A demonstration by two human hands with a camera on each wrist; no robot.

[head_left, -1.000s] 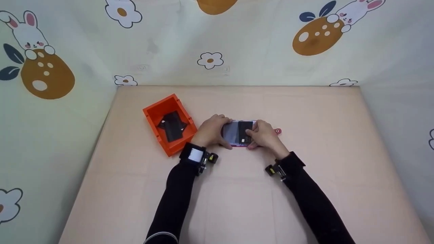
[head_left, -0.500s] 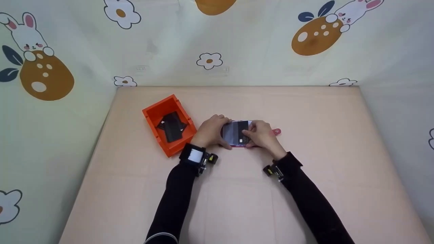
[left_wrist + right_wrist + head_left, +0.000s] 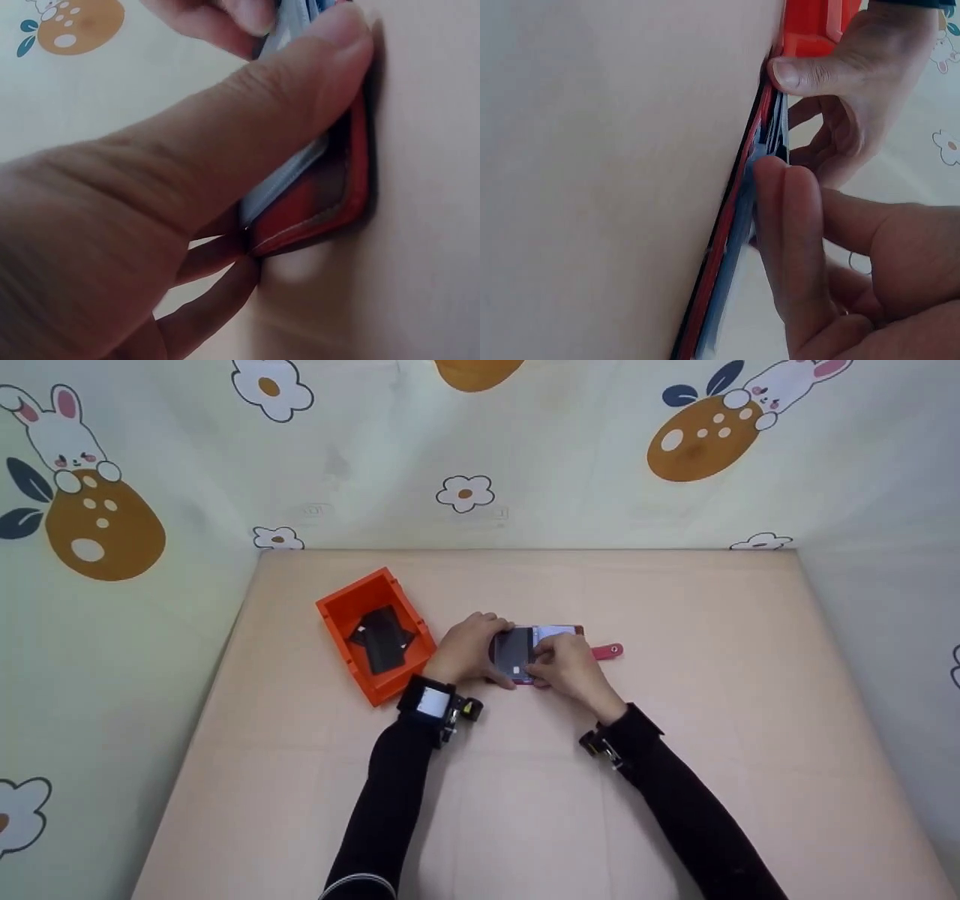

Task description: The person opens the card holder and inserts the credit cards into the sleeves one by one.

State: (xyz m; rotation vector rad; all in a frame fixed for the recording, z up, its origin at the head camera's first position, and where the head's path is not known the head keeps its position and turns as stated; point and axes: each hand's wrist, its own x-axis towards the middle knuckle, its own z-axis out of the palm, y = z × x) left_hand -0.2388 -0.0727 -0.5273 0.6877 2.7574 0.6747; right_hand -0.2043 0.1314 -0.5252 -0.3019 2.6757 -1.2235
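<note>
A red card holder [image 3: 559,630] with clear plastic sleeves lies open on the table, its red snap strap [image 3: 607,651] sticking out to the right. My left hand [image 3: 466,649] grips its left end, the thumb along the near edge and fingers at the far side. In the left wrist view the thumb lies over the red cover [image 3: 300,206] and sleeves. A black card [image 3: 514,649] lies at the left sleeve, looking greyed as if under clear plastic. My right hand [image 3: 568,664] pinches at the card's right edge; the right wrist view hides the exact contact behind the fingers [image 3: 799,225].
An orange bin [image 3: 375,690] with several black cards [image 3: 384,641] in it stands left of my left hand, close to the wrist. Patterned cloth walls [image 3: 375,472] border the table [image 3: 525,810] at the back and sides.
My right hand has moved left along with the black card, which now sits farther into the left sleeve. More of the card holder's right side shows. My left hand has stayed put.
</note>
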